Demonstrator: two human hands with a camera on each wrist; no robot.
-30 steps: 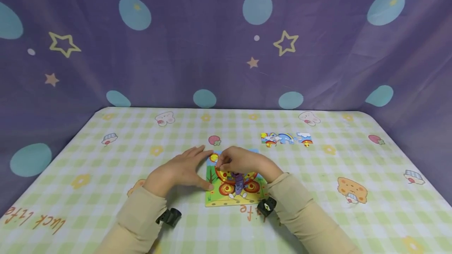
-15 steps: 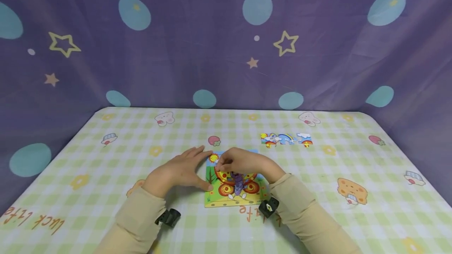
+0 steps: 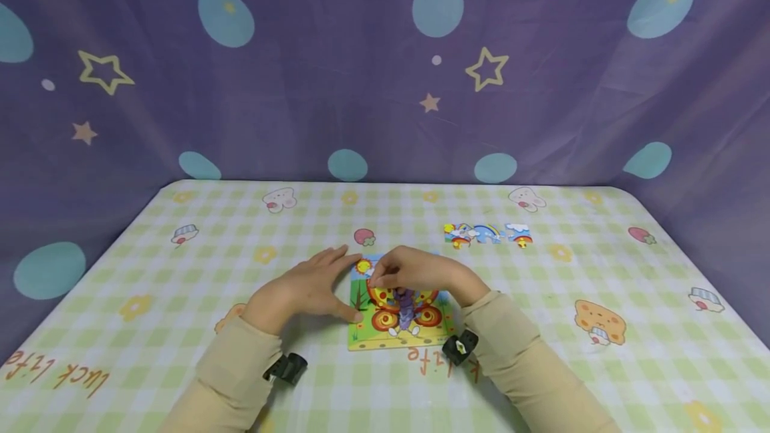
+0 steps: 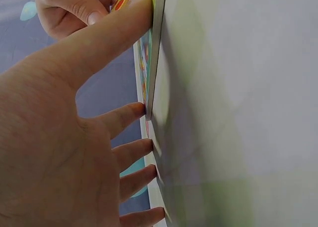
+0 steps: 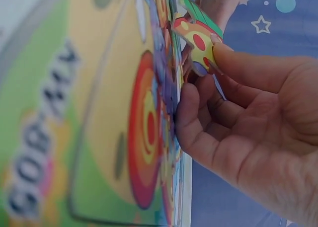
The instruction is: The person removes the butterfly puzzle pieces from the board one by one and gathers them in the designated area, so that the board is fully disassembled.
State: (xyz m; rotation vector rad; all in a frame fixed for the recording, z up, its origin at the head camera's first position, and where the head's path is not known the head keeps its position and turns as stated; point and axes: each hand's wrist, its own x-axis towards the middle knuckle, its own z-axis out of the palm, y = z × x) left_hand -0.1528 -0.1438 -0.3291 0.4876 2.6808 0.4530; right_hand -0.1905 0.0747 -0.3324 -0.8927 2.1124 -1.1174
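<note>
So the loose puzzle piece point(image 5: 196, 43), the one with the yellow and red wing pattern, is pinched between your right hand's point(image 3: 415, 271) thumb and fingertips, tilted up off the butterfly puzzle board point(image 3: 400, 316) near its upper left part, not seated yet. The board sits flat on the checked tablecloth point(image 3: 180, 326) just in front of you, and your left hand point(image 3: 301, 291) lies beside its left edge with fingers straight and spread, tips and thumb touching the board's rim. Biggest risk I'd say is pressing the piece down while it's still at an angle: a tab could catch on a neighbour piece and pop that one out, or bend the corner. Your own fingers hide the slot from the head view, so you could easily line it up slightly rotated and not notice. If the left hand eases off, the board probably skids across that slick cloth when you push, since the push comes from the right. Also watch your right sleeve and wrist camera point(image 3: 460, 346) sitting close to the board's lower right corner, a nudge there would shift it. The rainbow strip of pieces point(image 3: 488, 234) is well apart up the table, so that's safe from all this
</note>
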